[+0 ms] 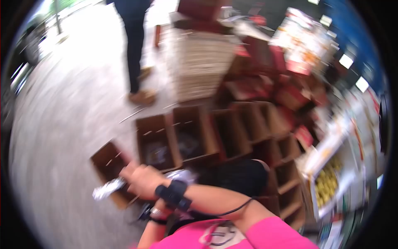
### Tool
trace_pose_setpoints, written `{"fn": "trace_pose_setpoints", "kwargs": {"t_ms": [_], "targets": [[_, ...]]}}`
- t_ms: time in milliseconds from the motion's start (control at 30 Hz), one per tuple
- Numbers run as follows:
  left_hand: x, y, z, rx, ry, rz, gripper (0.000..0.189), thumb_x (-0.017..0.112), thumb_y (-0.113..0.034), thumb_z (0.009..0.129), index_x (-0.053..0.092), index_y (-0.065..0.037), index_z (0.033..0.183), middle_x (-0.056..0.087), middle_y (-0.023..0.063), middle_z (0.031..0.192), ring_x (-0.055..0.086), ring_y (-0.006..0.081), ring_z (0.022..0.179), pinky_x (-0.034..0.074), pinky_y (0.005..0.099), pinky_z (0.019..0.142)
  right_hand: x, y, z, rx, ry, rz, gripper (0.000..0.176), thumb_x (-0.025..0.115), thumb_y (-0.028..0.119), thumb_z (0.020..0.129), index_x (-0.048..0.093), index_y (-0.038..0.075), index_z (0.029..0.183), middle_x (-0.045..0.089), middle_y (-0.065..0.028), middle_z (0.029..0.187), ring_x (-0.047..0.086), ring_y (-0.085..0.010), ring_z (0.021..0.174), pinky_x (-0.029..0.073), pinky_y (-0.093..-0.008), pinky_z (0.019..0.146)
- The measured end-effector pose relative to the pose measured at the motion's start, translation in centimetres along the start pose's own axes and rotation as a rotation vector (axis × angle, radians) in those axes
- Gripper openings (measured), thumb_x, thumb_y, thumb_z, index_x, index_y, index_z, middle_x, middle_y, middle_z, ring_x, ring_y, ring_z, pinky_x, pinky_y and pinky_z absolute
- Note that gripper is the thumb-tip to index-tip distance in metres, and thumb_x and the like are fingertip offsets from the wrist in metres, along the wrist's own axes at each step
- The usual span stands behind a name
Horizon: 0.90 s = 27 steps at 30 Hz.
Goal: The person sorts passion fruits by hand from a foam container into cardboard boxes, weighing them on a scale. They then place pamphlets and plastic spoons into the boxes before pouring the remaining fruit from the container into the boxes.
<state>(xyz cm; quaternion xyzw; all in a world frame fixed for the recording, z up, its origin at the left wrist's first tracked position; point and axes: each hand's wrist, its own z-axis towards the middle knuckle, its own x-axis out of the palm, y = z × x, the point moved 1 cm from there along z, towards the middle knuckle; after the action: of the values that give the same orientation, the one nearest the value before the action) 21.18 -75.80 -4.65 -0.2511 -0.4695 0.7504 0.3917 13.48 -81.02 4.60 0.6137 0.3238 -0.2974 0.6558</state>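
Note:
My right hand point(143, 180) reaches over the leftmost cardboard box point(108, 155), a black strap with a small device around its wrist. Its fingers are closed on a piece of shiny, crinkled plastic point(107, 189). My left hand point(162, 206), with a watch at the wrist, is just below and partly behind the right; its fingers are hidden. Pale plastic point(184, 176) shows beside the right wrist. Two open boxes point(156, 145) point(188, 139) farther along hold clear plastic. The view is blurred by motion.
More open boxes point(232, 135) curve round to the right. A tall stack of flat pale pieces point(199, 68) stands behind them. A person in dark trousers point(133, 45) stands at the upper left. At the right, a white box point(309, 195) holds yellow items. Red boxes point(292, 93) are piled behind.

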Motion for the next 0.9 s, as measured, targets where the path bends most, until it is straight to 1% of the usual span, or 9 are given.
{"fn": "trace_pose_setpoints", "kwargs": {"t_ms": [133, 167, 267, 333, 433, 633, 700, 800, 900], "targets": [[-2.4, 8.7, -2.1, -0.735, 0.150, -0.357, 0.043, 0.063, -0.010, 0.084, 0.048, -0.004, 0.124, 0.054, 0.0101, 0.112, 0.053, 0.0194, 0.102, 0.043, 0.0339, 0.091, -6.1, -4.2, -10.1, 0.083, -0.214, -0.078, 0.050, 0.069, 0.023, 0.073, 0.048, 0.006, 0.116, 0.052, -0.0145, 0.103, 0.055, -0.0326, 0.098, 0.046, -0.0429, 0.079], [0.4, 1.9, 2.2, -0.734, 0.105, -0.584, 0.058, 0.067, -0.010, 0.081, 0.040, -0.003, 0.132, 0.048, 0.0135, 0.126, 0.049, 0.0222, 0.112, 0.040, 0.0361, 0.097, -8.0, -5.3, -13.7, 0.107, -0.330, -0.047, 0.056, 0.069, 0.024, 0.074, 0.045, 0.005, 0.121, 0.050, -0.0154, 0.107, 0.053, -0.0331, 0.101, 0.044, -0.0433, 0.083], [4.5, 3.6, 6.1, -0.172, 0.433, -0.215, 0.070, 0.068, -0.009, 0.079, 0.032, -0.004, 0.138, 0.044, 0.0147, 0.132, 0.048, 0.0265, 0.117, 0.041, 0.0404, 0.097, -10.8, -5.9, -25.2, 0.248, -0.669, 0.065, 0.081, 0.069, 0.036, 0.078, 0.027, 0.002, 0.138, 0.040, -0.0204, 0.129, 0.040, -0.0355, 0.120, 0.032, -0.0426, 0.101], [11.2, -4.1, 9.7, -0.500, 0.474, -0.777, 0.068, 0.066, -0.007, 0.079, 0.033, -0.004, 0.138, 0.044, 0.0153, 0.134, 0.047, 0.0305, 0.119, 0.041, 0.0454, 0.098, -10.1, -4.4, -31.0, 0.283, -0.831, 0.270, 0.093, 0.069, 0.045, 0.079, 0.016, 0.004, 0.143, 0.035, -0.0204, 0.134, 0.034, -0.0325, 0.128, 0.027, -0.0410, 0.105], [21.2, -6.1, 10.8, -0.517, 0.853, -0.842, 0.060, 0.065, -0.008, 0.081, 0.039, -0.003, 0.135, 0.047, 0.0128, 0.130, 0.049, 0.0291, 0.116, 0.044, 0.0439, 0.094, -9.9, -0.4, -36.7, -0.015, -1.065, 0.939, 0.105, 0.075, 0.047, 0.074, 0.010, 0.007, 0.147, 0.031, -0.0125, 0.139, 0.033, -0.0257, 0.126, 0.026, -0.0385, 0.106], [37.9, -12.1, 7.4, -0.426, 1.327, -0.631, 0.058, 0.067, -0.014, 0.082, 0.041, -0.003, 0.133, 0.049, 0.0107, 0.128, 0.051, 0.0249, 0.113, 0.045, 0.0403, 0.092, -7.7, 0.0, -51.4, 0.112, -1.493, 0.749, 0.088, 0.075, 0.028, 0.079, 0.020, 0.006, 0.144, 0.042, -0.0082, 0.128, 0.041, -0.0181, 0.114, 0.034, -0.0321, 0.099], [43.0, -13.6, 5.7, -0.400, 1.411, -0.580, 0.063, 0.069, -0.018, 0.081, 0.038, -0.004, 0.134, 0.048, 0.0100, 0.127, 0.050, 0.0235, 0.112, 0.045, 0.0387, 0.092, -6.2, -1.2, -55.2, 0.337, -1.410, 0.858, 0.070, 0.073, 0.017, 0.080, 0.034, 0.004, 0.136, 0.051, -0.0061, 0.118, 0.047, -0.0152, 0.107, 0.038, -0.0303, 0.094], [50.7, -14.4, 4.0, -0.128, 1.545, -0.532, 0.068, 0.067, -0.020, 0.083, 0.029, -0.005, 0.137, 0.042, 0.0090, 0.128, 0.048, 0.0211, 0.110, 0.044, 0.0362, 0.090, -6.4, -1.3, -60.0, 0.280, -1.747, 0.880, 0.062, 0.072, 0.015, 0.079, 0.041, 0.003, 0.131, 0.054, -0.0056, 0.115, 0.048, -0.0146, 0.106, 0.038, -0.0307, 0.094], [56.5, -13.7, 2.3, -0.252, 1.615, -0.545, 0.064, 0.066, -0.017, 0.085, 0.029, -0.005, 0.135, 0.041, 0.0087, 0.126, 0.046, 0.0207, 0.109, 0.045, 0.0360, 0.088, -6.9, -2.2, -65.2, 0.333, -1.983, 0.713, 0.056, 0.070, 0.011, 0.079, 0.045, 0.002, 0.128, 0.055, -0.0064, 0.114, 0.049, -0.0143, 0.106, 0.039, -0.0303, 0.094]]}}
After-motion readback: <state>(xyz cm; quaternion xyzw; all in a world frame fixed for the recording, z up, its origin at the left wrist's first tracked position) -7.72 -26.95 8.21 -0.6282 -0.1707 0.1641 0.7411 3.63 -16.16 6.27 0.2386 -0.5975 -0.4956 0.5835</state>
